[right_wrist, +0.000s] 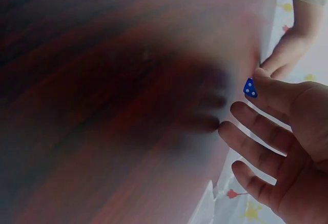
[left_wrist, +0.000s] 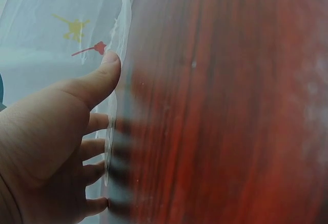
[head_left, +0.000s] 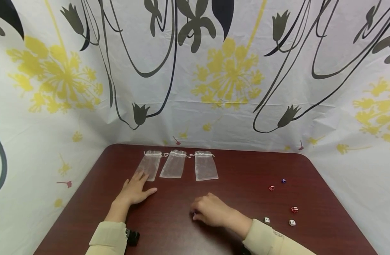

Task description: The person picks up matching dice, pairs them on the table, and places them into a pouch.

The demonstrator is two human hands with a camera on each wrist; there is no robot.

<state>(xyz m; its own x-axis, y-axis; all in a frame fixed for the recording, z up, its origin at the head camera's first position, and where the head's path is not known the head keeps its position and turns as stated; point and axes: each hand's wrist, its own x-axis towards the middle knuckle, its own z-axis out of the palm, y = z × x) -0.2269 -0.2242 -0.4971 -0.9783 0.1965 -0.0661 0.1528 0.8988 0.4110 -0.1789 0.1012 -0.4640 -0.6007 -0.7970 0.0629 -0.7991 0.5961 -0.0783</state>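
Three sheer white drawstring pouches lie in a row at the table's far side: a left pouch, a middle pouch and a right pouch. My left hand is spread out flat, its fingertips over the lower end of the left pouch. In the right wrist view, a blue die with white dots is pinched between the thumb and index finger of my right hand. This hand is over the middle of the table, its other fingers loosely bent.
On the right of the dark red table lie a small blue die, a red die, another red die and two white dice. A flower-printed white cloth hangs behind and beside the table.
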